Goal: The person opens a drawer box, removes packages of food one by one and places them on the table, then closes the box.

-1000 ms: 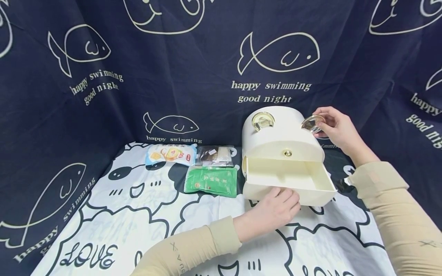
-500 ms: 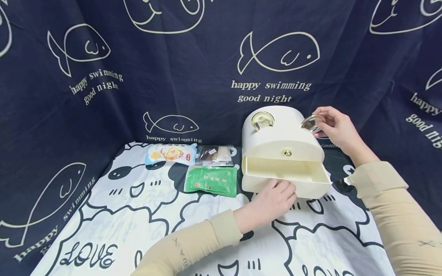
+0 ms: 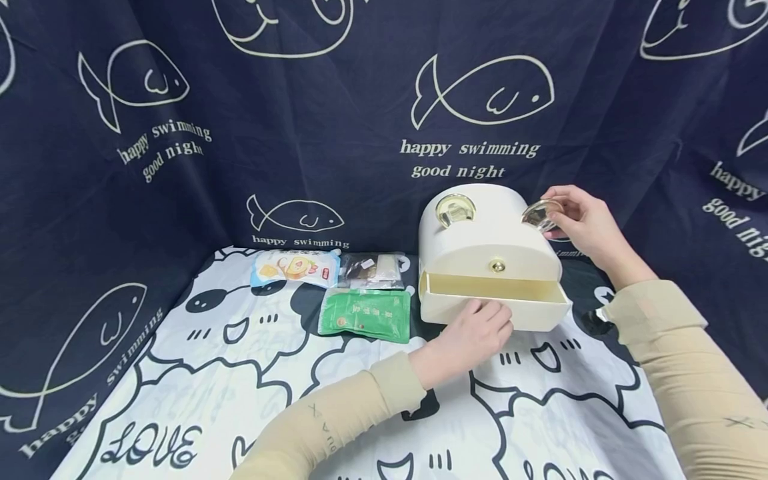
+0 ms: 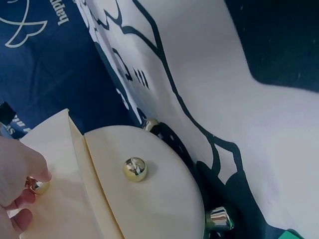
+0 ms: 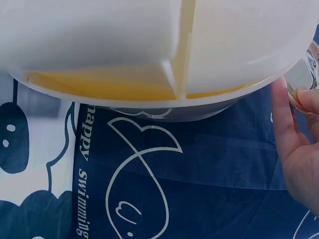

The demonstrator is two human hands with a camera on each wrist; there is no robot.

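Observation:
A white rounded storage box (image 3: 474,233) lies with its two-drawer front facing me. Its lower drawer (image 3: 540,313) is partly pulled out, and the upper drawer (image 3: 528,263) is closed behind a gold knob (image 4: 135,169). My left hand (image 3: 474,337) is at the lower drawer's front; in the left wrist view its fingers pinch the gold drawer knob (image 4: 39,186). On the right side, my right hand (image 3: 582,220) grips the rim of a shiny gold round foot (image 3: 542,215) that sticks out from the box. A matching foot (image 3: 456,211) shows at the left.
Left of the box lie a green packet (image 3: 366,315), a light blue food bag (image 3: 297,268) and a clear packet (image 3: 372,271) with dark contents. A dark blue fish-print curtain (image 3: 360,120) rises behind the patterned white tablecloth (image 3: 198,387).
The lower drawer has slid inward, with my left hand moving along at its front. My right hand has stayed on the gold foot.

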